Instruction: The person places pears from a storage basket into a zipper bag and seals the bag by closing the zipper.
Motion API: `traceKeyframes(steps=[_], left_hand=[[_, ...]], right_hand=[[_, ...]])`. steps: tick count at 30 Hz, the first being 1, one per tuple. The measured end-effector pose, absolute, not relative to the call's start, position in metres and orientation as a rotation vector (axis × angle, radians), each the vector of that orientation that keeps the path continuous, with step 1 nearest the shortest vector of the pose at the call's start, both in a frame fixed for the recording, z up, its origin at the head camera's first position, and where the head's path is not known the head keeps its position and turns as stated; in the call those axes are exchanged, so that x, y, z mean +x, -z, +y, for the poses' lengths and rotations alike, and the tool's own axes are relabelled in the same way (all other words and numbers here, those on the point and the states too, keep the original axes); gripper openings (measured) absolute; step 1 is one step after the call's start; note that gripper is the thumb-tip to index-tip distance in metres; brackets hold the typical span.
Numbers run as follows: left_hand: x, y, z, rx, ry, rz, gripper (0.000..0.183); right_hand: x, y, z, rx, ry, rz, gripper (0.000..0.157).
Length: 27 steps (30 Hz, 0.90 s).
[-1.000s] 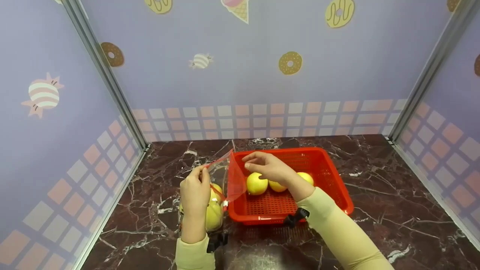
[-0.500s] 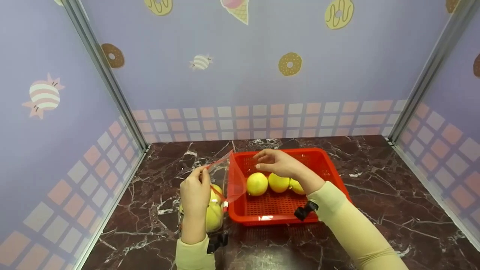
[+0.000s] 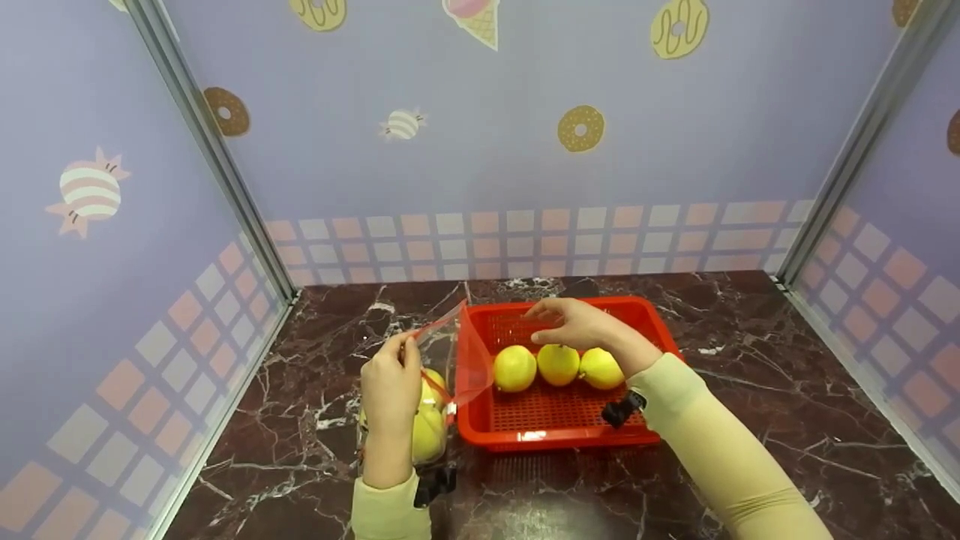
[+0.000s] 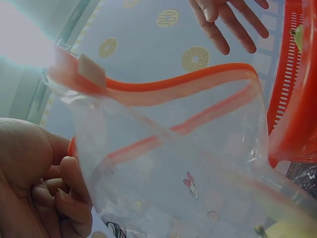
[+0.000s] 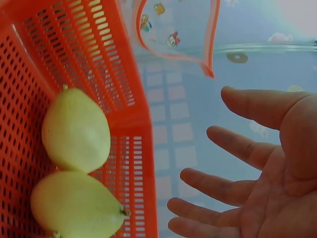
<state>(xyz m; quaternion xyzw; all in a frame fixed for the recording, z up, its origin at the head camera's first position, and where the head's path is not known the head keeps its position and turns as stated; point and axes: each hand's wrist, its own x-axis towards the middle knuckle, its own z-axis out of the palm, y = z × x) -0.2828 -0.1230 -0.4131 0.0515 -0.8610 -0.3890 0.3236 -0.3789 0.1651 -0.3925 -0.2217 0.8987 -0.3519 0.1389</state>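
Clear bag (image 3: 472,367) pinched at the rim, right hand (image 3: 576,326) over the basket (image 3: 551,437).
I see the left hand (image 3: 391,382) clamped on the bag's red edge, bag just left of the basket, yellow fruit (image 3: 428,431) inside. Right hand's fingers are apart, near three pale-yellow fruits (image 3: 558,367) lined up in the basket. Can't tell if bag touches basket.

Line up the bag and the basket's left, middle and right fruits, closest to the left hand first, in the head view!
1. Bag, in the left hand
2. Left fruit, left in the basket
3. Middle fruit, between the others
4. Right fruit, farthest right
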Motion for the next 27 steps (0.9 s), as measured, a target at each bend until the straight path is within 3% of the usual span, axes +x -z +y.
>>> traceKeyframes(steps=[27], left_hand=[[-0.283,0.413,-0.122,0.126,1.045,-2.271,0.023]], right_hand=[[-0.405,0.419,0.199,-0.193,0.762,2.712,0.075]])
